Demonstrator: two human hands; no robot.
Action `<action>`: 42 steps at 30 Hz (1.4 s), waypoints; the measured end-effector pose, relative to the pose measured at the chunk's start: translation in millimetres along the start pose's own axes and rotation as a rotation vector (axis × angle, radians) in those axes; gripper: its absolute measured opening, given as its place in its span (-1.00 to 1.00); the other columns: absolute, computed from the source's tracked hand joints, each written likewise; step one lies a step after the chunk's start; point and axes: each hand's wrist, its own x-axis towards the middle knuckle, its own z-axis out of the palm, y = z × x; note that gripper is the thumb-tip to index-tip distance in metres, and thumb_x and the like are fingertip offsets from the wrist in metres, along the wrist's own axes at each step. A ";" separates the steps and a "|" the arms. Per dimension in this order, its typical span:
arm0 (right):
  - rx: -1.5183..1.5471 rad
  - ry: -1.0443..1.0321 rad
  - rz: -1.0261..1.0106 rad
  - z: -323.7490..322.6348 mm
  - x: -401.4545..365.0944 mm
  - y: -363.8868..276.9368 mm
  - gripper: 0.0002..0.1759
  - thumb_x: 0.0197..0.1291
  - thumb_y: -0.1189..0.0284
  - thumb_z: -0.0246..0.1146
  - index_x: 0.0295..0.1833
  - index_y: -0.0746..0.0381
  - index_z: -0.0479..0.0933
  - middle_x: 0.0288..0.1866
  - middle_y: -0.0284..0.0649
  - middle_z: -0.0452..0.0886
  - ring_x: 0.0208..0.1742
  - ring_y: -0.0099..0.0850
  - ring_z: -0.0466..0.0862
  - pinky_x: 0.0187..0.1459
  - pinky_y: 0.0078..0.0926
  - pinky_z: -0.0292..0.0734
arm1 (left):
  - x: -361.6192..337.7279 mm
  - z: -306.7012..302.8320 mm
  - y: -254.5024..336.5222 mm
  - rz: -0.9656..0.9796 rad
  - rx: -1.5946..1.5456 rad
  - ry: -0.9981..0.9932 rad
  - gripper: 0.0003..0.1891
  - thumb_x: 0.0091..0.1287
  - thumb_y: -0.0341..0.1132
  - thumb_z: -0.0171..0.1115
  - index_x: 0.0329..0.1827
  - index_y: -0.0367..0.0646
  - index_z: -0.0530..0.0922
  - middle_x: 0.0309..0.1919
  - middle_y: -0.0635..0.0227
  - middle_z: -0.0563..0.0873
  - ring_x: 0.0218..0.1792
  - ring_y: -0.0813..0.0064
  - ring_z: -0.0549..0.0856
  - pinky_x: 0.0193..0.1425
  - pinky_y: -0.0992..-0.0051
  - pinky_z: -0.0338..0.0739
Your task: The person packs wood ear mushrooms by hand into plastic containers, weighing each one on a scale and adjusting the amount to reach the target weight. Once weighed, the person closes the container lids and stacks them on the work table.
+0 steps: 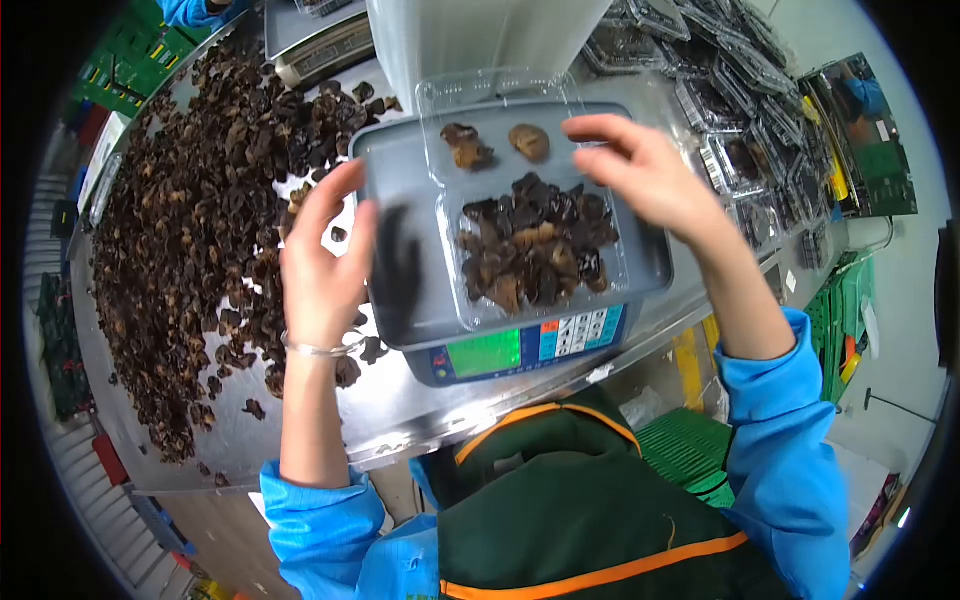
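Note:
A clear plastic clamshell box [447,262] sits on the grey tray [400,318] of a digital scale, its lid [500,118] folded back. Dark wood ear mushrooms [540,250] fill the box's base. Two browner mushroom pieces [528,143] show at the lid. My left hand [325,250], thumb and fingers apart, holds nothing at the tray's left edge, beside the loose mushrooms. On the other side, my right hand [648,178] is also empty, its spread fingertips close to the lid's right edge and the rounder mushroom piece.
A wide heap of loose wood ear mushrooms [190,250] covers the metal table [405,415] on the left. Filled clear boxes [740,110] are piled at the right. A tall whitish container [480,45] stands behind the scale, with another scale [325,45] further left. A blue sleeve [190,12] shows at the top left.

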 end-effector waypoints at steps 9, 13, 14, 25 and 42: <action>-0.668 -0.008 -0.178 39.2 67.5 28.7 -0.79 -0.07 0.43 0.25 -0.24 0.17 0.53 -0.25 -0.12 0.52 -0.17 -0.14 0.57 -0.14 -0.23 0.52 | 74.6 75.4 24.6 0.393 0.837 -0.393 -0.54 -0.07 -0.44 0.30 0.00 0.00 0.55 -0.21 0.31 0.59 -0.06 0.26 0.49 0.02 0.27 0.32; -0.198 0.060 -0.278 13.4 39.7 6.5 -0.74 -0.06 0.41 0.25 -0.19 0.24 0.52 -0.26 -0.09 0.53 -0.26 -0.10 0.59 -0.20 -0.26 0.51 | 73.1 67.9 28.0 0.481 0.559 -0.237 -0.62 -0.16 -0.43 0.31 -0.18 -0.05 0.57 -0.31 0.36 0.57 -0.22 0.32 0.51 -0.03 0.34 0.27; -0.135 -0.028 -0.303 4.1 21.8 2.2 -0.73 -0.03 0.40 0.25 -0.17 0.23 0.52 -0.25 -0.13 0.52 -0.28 -0.14 0.59 -0.21 -0.26 0.51 | 62.8 58.7 40.2 0.438 0.487 -0.252 -0.61 -0.16 -0.43 0.31 -0.16 -0.06 0.56 -0.32 0.36 0.56 -0.22 0.31 0.51 -0.03 0.35 0.26; 0.550 0.292 0.172 14.7 53.3 34.6 -0.07 0.16 0.08 0.22 0.38 0.46 -0.08 0.13 0.07 0.39 0.07 -0.18 0.49 0.07 -0.35 0.39 | -36.4 50.4 58.9 0.265 0.471 -0.491 -0.42 -0.09 -0.46 0.43 0.09 -0.21 0.48 -0.06 0.14 0.54 -0.14 0.17 0.50 -0.07 0.32 0.38; 0.806 -0.433 0.461 -2.9 -97.8 81.1 -0.56 0.23 0.47 0.18 0.12 0.36 0.17 -0.22 -0.06 0.58 -0.40 -0.43 0.67 -0.61 -0.61 0.51 | -86.0 32.1 28.9 -0.996 -0.573 -0.253 -0.75 0.17 -0.63 0.20 -0.13 -0.20 0.44 -0.29 0.25 0.65 -0.28 0.36 0.67 -0.27 0.42 0.62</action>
